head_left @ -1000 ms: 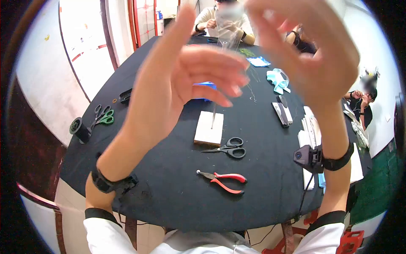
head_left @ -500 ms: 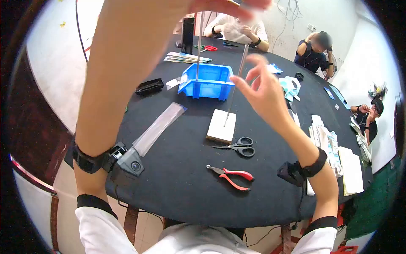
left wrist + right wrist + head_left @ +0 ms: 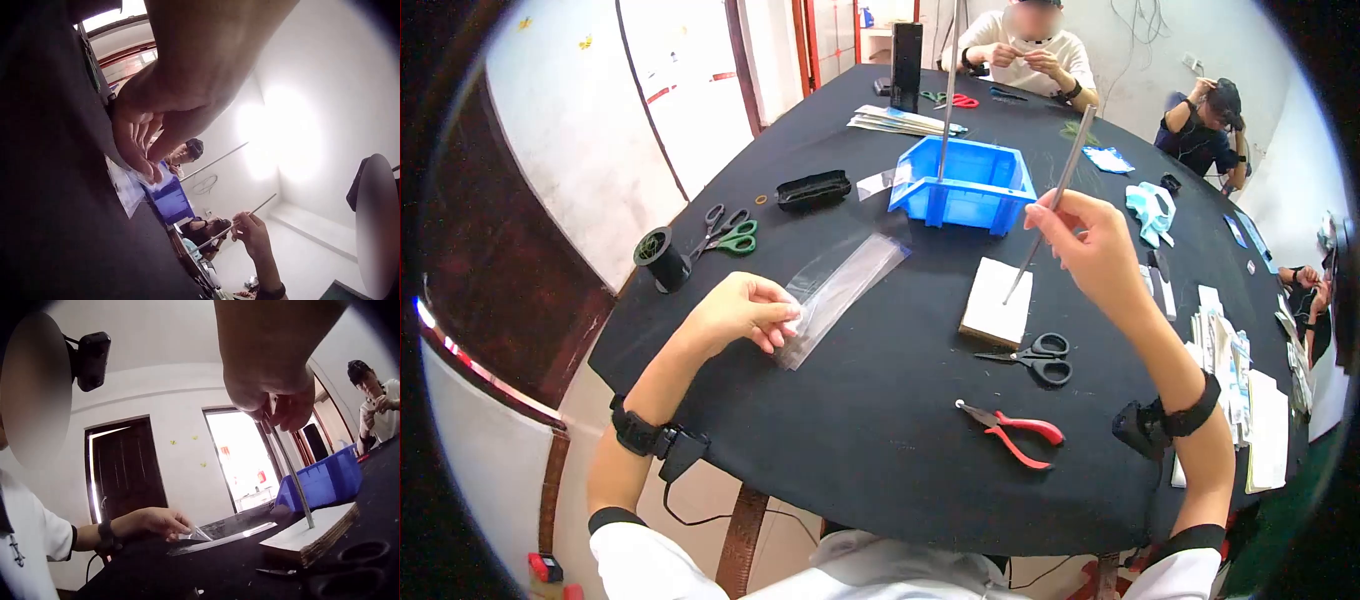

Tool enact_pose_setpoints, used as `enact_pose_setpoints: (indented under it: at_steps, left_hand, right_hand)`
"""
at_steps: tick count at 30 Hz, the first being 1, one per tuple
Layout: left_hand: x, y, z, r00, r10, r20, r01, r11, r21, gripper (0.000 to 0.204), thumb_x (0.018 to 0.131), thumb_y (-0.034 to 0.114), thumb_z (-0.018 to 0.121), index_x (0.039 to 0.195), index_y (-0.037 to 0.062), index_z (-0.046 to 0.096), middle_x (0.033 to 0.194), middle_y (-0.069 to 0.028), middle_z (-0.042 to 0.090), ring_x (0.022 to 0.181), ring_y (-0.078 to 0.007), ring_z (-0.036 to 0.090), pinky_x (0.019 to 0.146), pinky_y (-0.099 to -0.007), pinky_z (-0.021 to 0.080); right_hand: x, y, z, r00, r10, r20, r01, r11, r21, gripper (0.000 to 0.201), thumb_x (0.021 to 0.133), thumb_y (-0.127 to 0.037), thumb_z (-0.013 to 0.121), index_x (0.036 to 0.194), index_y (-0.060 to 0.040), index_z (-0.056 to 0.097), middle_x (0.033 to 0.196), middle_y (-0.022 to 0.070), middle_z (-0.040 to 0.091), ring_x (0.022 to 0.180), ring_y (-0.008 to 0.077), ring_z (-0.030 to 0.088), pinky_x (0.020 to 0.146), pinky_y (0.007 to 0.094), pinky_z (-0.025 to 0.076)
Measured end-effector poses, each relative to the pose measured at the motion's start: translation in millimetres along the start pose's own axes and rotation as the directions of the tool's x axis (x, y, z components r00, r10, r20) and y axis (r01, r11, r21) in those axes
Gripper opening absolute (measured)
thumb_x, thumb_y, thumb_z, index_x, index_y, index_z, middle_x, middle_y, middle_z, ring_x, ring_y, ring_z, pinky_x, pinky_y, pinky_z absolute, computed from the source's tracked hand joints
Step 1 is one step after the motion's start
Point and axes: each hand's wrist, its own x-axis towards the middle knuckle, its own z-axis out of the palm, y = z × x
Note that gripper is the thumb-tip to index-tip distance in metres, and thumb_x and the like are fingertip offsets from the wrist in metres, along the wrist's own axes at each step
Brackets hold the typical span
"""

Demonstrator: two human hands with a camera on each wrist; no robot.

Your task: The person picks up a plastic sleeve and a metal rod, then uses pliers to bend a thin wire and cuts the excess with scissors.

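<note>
My left hand (image 3: 748, 312) pinches the near end of a clear plastic sleeve (image 3: 845, 290) lying on the black table; the left wrist view shows the fingertips on the film (image 3: 128, 190). My right hand (image 3: 1090, 240) holds a thin metal rod (image 3: 1072, 160) between thumb and fingers, partway up. The rod leans, its lower end on a white block (image 3: 998, 300). In the right wrist view the rod (image 3: 294, 472) meets the top of the block (image 3: 312, 531).
Black scissors (image 3: 1040, 358) and red-handled pliers (image 3: 1010, 432) lie near the block. Behind are a blue bin (image 3: 970, 195), another upright rod (image 3: 950, 90) and a black case (image 3: 813, 190). Green scissors (image 3: 735, 238) and a spool (image 3: 662, 260) sit left, papers (image 3: 1225, 370) right. People sit around the table.
My left hand has come down from high in the view to the plastic sleeve and pinches it. My right hand has gone from beside the rod to holding it. The head view has shifted.
</note>
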Motion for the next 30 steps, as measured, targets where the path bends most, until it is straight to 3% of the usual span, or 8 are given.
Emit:
enact_pose_setpoints:
  at_steps: [4, 7, 10, 13, 19, 26, 30]
  left_hand:
    - [1, 7, -3, 0.986, -0.149, 0.069, 0.146, 0.988, 0.048, 0.018, 0.083, 0.016, 0.060, 0.086, -0.0024, 0.062, 0.069, -0.0085, 0.063, 0.054, -0.0136, 0.060, 0.047, -0.0222, 0.050]
    - [6, 5, -6, 0.981, -0.160, 0.111, 0.152, 0.985, 0.076, 0.019, 0.083, 0.016, 0.060, 0.087, -0.0031, 0.061, 0.071, -0.0099, 0.063, 0.056, -0.0142, 0.062, 0.048, -0.0227, 0.051]
    - [13, -4, -10, 0.980, -0.062, 0.192, 0.047, 0.995, 0.085, 0.021, 0.084, 0.017, 0.060, 0.089, -0.0035, 0.061, 0.071, -0.0107, 0.064, 0.056, -0.0146, 0.062, 0.047, -0.0226, 0.050]
    - [11, -4, -8, 0.966, -0.056, 0.254, 0.042, 0.997, 0.058, 0.022, 0.084, 0.019, 0.060, 0.086, -0.0029, 0.061, 0.071, -0.0096, 0.063, 0.056, -0.0132, 0.061, 0.047, -0.0216, 0.049]
    - [4, 8, -4, 0.963, -0.183, 0.197, 0.136, 0.964, 0.228, 0.023, 0.084, 0.021, 0.061, 0.078, -0.0005, 0.061, 0.068, -0.0071, 0.063, 0.053, -0.0116, 0.061, 0.042, -0.0202, 0.047]
    - [0, 10, -7, 0.969, -0.172, 0.176, 0.160, 0.984, 0.080, 0.019, 0.083, 0.017, 0.061, 0.080, -0.0016, 0.061, 0.073, -0.0091, 0.064, 0.059, -0.0136, 0.063, 0.043, -0.0226, 0.049]
    - [-1, 7, -7, 0.964, -0.178, 0.199, 0.164, 0.983, 0.082, 0.015, 0.081, 0.011, 0.061, 0.087, -0.0030, 0.061, 0.077, -0.0105, 0.065, 0.062, -0.0142, 0.064, 0.045, -0.0232, 0.050]
  right_hand:
    - [-1, -3, 1, 1.000, 0.015, 0.005, -0.015, 1.000, -0.003, 0.019, 0.084, -0.016, 0.060, 0.082, 0.0025, 0.063, 0.064, 0.0052, 0.060, 0.059, 0.0071, 0.051, 0.054, 0.0223, 0.041]
    - [-2, -6, -2, 0.997, 0.077, 0.017, -0.076, 0.997, -0.023, 0.018, 0.084, -0.016, 0.060, 0.083, 0.0020, 0.062, 0.063, 0.0036, 0.058, 0.059, 0.0060, 0.050, 0.053, 0.0217, 0.039]
    - [-2, -3, -2, 0.996, 0.083, 0.029, -0.083, 0.996, -0.027, 0.018, 0.084, -0.016, 0.060, 0.083, 0.0016, 0.062, 0.063, 0.0033, 0.058, 0.059, 0.0059, 0.049, 0.052, 0.0213, 0.039]
    - [-3, -2, 1, 0.999, 0.052, 0.006, -0.053, 0.999, 0.012, 0.017, 0.084, -0.016, 0.060, 0.083, 0.0012, 0.061, 0.063, 0.0023, 0.057, 0.058, 0.0059, 0.048, 0.051, 0.0214, 0.038]
    - [-2, 1, 2, 0.999, 0.044, -0.003, -0.044, 0.998, 0.037, 0.016, 0.085, -0.016, 0.059, 0.083, -0.0003, 0.061, 0.062, 0.0013, 0.055, 0.056, 0.0057, 0.048, 0.050, 0.0214, 0.037]
    - [-3, 0, 3, 0.998, 0.066, -0.005, -0.066, 0.997, 0.050, 0.016, 0.086, -0.016, 0.059, 0.084, -0.0012, 0.061, 0.062, 0.0001, 0.055, 0.053, 0.0050, 0.047, 0.046, 0.0203, 0.037]
    - [-2, 1, 2, 0.998, 0.058, 0.016, -0.058, 0.998, 0.036, 0.015, 0.086, -0.016, 0.058, 0.084, -0.0012, 0.061, 0.063, -0.0002, 0.055, 0.053, 0.0046, 0.047, 0.046, 0.0205, 0.037]
